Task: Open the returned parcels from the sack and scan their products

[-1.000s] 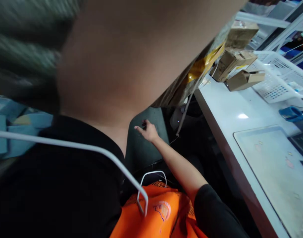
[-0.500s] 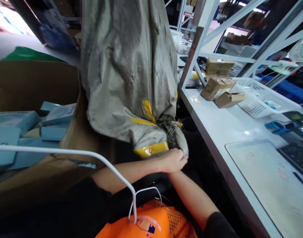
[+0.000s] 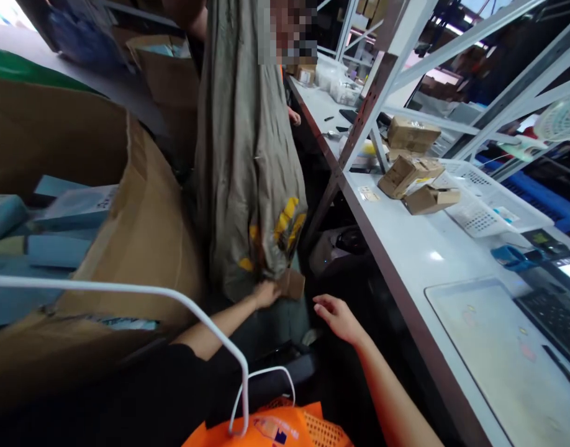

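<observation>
A large, dirty grey-green woven sack [image 3: 248, 149] with yellow tape patches hangs upright in front of me. My left hand [image 3: 266, 294] is closed at its gathered lower end; the fingertips are partly hidden and slightly blurred. Just beside those fingers, under the sack's bottom, is a small brown cardboard box [image 3: 293, 284]. Apart from the sack, to the right, my right hand [image 3: 338, 318] is in the air with fingers loosely bent and nothing in them.
Behind the sack stands another person, one hand [image 3: 294, 117] showing. A big carton [image 3: 159, 223] of light-blue boxes [image 3: 59, 250] is at my left. On the right, a white workbench [image 3: 401, 248] holds small cartons [image 3: 408, 176] and a white basket [image 3: 494, 198]. A white bent rod [image 3: 126, 285] crosses low in front.
My hands, together at the sack's tied corner before, are now apart. The right has let go and moved aside. The sack hangs farther away and narrower, and the small cardboard box has appeared under it.
</observation>
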`<state>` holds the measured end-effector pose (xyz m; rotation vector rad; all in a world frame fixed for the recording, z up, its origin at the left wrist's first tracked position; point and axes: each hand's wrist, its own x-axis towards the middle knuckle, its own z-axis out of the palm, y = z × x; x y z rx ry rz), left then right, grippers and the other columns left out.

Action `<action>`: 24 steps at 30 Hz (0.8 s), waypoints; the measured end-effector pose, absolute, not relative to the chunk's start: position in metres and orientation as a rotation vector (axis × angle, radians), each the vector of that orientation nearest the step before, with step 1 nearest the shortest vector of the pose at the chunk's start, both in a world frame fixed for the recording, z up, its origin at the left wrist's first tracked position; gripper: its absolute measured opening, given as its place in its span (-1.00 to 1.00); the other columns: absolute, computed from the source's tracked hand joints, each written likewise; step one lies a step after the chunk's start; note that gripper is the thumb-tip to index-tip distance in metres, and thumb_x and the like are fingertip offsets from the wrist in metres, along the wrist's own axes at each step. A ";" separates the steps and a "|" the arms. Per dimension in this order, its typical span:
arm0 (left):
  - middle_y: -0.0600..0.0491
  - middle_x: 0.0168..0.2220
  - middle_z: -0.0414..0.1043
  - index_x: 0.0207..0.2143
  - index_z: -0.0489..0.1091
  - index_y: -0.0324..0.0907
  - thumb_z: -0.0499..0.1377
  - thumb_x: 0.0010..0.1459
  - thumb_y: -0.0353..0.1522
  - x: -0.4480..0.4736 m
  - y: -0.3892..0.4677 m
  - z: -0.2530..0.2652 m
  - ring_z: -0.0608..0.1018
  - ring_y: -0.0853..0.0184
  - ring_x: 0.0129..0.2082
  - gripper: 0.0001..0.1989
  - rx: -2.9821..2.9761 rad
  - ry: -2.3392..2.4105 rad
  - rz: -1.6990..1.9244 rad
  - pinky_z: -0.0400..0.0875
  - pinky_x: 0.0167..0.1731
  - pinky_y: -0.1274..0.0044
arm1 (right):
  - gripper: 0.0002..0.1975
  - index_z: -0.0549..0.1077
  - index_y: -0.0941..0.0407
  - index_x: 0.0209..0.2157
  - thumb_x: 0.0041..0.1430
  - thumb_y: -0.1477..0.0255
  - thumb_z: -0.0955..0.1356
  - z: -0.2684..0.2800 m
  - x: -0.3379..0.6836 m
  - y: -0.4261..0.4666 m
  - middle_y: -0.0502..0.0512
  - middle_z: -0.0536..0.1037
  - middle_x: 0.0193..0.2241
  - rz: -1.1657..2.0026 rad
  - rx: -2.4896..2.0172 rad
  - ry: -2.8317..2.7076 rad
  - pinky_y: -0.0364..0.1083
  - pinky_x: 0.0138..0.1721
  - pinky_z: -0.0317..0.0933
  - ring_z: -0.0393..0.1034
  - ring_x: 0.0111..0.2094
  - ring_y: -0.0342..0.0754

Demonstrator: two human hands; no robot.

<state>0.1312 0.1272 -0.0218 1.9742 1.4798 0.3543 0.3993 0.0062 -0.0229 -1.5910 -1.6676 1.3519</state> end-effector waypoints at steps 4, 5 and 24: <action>-0.50 0.36 0.14 0.36 0.11 -0.39 0.08 0.47 -0.12 0.111 0.225 0.005 0.23 -0.16 0.41 -0.37 1.685 1.997 0.900 0.13 0.35 -0.04 | -0.39 0.58 0.16 -0.02 0.20 -0.08 0.39 -0.052 0.404 -0.003 0.20 0.65 -0.22 1.449 -1.686 -1.553 0.03 -0.14 0.41 0.56 -0.21 0.10; -0.53 0.40 0.07 0.38 0.05 -0.40 0.15 0.41 -0.07 0.104 0.254 0.016 0.14 -0.20 0.44 -0.26 1.549 2.112 1.153 0.04 0.38 -0.03 | -0.39 0.58 0.16 -0.02 0.19 -0.07 0.39 -0.054 0.403 -0.003 0.20 0.65 -0.23 1.456 -1.700 -1.544 0.03 -0.15 0.41 0.56 -0.21 0.11; -0.33 0.09 0.56 0.07 0.48 -0.42 -0.02 0.43 -0.07 0.031 0.176 0.092 0.54 -0.07 0.22 -0.42 1.970 2.317 1.004 0.40 0.23 0.23 | -0.52 0.57 0.17 -0.03 0.19 0.09 0.40 -0.052 0.426 0.032 0.18 0.66 -0.24 1.355 -1.648 -1.361 0.00 -0.18 0.41 0.56 -0.25 0.04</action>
